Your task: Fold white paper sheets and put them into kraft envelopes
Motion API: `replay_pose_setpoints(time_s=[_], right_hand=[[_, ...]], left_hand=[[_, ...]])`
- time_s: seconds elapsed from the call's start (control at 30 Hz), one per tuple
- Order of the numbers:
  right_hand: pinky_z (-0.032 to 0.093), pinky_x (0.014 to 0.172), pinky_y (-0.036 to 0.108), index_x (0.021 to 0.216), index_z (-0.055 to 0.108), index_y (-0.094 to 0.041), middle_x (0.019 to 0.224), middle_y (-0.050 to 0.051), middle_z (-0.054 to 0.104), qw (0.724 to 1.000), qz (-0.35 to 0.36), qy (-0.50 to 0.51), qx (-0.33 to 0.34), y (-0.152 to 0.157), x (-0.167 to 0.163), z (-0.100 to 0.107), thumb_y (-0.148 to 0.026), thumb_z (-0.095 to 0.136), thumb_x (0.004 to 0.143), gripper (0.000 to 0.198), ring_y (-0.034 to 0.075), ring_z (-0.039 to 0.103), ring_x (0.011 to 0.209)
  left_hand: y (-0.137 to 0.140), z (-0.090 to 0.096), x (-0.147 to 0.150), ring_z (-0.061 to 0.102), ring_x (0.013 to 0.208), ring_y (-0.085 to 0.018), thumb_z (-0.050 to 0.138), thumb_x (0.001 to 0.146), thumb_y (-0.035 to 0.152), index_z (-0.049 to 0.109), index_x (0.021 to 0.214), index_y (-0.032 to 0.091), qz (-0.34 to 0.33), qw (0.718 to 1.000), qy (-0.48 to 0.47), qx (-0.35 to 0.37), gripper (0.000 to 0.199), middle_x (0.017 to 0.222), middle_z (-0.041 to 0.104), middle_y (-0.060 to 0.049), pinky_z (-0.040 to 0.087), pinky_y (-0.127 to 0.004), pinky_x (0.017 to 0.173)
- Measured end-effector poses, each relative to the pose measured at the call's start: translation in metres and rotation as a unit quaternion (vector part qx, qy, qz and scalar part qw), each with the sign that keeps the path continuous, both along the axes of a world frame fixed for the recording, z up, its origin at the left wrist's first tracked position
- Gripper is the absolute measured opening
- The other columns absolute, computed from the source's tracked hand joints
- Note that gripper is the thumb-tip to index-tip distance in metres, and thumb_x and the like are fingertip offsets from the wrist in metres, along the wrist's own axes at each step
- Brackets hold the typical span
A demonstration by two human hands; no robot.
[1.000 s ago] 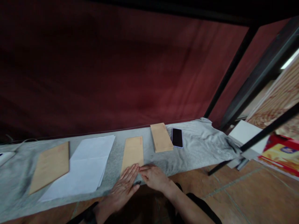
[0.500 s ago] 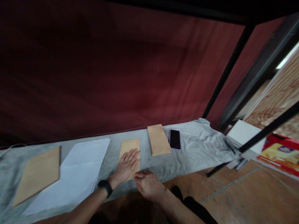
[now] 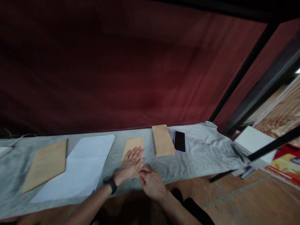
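Note:
A brown paper envelope (image 3: pixel 133 142) lies lengthwise on the grey cloth in front of me. My left hand (image 3: pixel 131 161), with a black band on its wrist, rests flat on it, fingers stretched out and open. My right hand (image 3: pixel 152 182) is closed, its fingers curled together at the envelope's lower right edge. Whatever may be between those fingers is hidden. To the right of the hands lies a stack of similar brown envelopes (image 3: pixel 163 140).
A phone (image 3: pixel 179 141) lies right of the stack. At left are white paper sheets (image 3: pixel 81 168) and a larger brown envelope (image 3: pixel 47 164) overlapping them. Grey cloth (image 3: pixel 199 159) covers the narrow table. A dark red curtain (image 3: pixel 117 78) hangs behind; a black post (image 3: pixel 243 72) rises at right.
The view has shifted slightly, so most things sit further right. My left hand stays flat on the envelope. My right hand has moved slightly up along the envelope's lower right edge.

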State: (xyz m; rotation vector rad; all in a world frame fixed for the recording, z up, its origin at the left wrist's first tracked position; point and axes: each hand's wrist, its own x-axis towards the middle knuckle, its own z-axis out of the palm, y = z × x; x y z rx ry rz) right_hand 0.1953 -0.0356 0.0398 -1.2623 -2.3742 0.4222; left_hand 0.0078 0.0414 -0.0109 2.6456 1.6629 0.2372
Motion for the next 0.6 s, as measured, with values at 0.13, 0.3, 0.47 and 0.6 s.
replay_pose_setpoints(time_s=[0.13, 0.3, 0.47, 0.6], right_hand=[[0.051, 0.09, 0.03, 0.101, 0.068, -0.02, 0.103, 0.005, 0.068, 0.999, -0.043, 0.002, -0.023, 0.001, -0.003, -0.005, -0.01, 0.052, 0.091, 0.021, 0.02, 0.064, 0.096], [0.049, 0.093, 0.033, 0.104, 0.067, -0.02, 0.106, 0.005, 0.067, 0.998, -0.059, -0.012, -0.001, -0.007, -0.013, -0.005, -0.011, 0.049, 0.094, 0.023, 0.021, 0.063, 0.1], [0.048, 0.092, 0.038, 0.103, 0.066, -0.022, 0.106, 0.007, 0.068, 0.996, -0.075, -0.032, 0.033, -0.018, -0.025, -0.007, -0.013, 0.054, 0.094, 0.018, 0.024, 0.064, 0.099], [0.05, 0.084, 0.036, 0.102, 0.066, -0.018, 0.103, 0.012, 0.069, 0.985, -0.169, -0.01, 0.03, -0.009, -0.019, -0.017, -0.015, 0.055, 0.092, 0.015, 0.026, 0.067, 0.094]], left_hand=[[-0.073, 0.001, -0.019, 0.027, 0.15, -0.018, 0.028, 0.104, 0.044, 0.016, 0.158, 0.033, -0.032, 0.999, 0.02, 0.033, 0.056, 0.162, 0.033, 0.001, 0.009, -0.04, 0.123], [-0.124, 0.012, -0.028, 0.029, 0.149, -0.017, 0.036, 0.103, 0.04, 0.017, 0.158, 0.031, -0.049, 0.996, 0.013, 0.069, 0.059, 0.161, 0.034, 0.0, 0.015, -0.038, 0.123], [-0.129, 0.017, -0.032, 0.044, 0.141, -0.021, 0.039, 0.101, 0.034, 0.04, 0.151, 0.022, 0.005, 0.998, -0.051, 0.022, 0.052, 0.154, 0.046, -0.007, 0.035, -0.041, 0.117], [-0.114, 0.025, -0.032, 0.052, 0.134, -0.024, 0.041, 0.094, 0.022, 0.059, 0.135, 0.016, 0.141, 0.978, -0.155, -0.017, 0.045, 0.147, 0.055, -0.012, 0.042, -0.04, 0.112]])
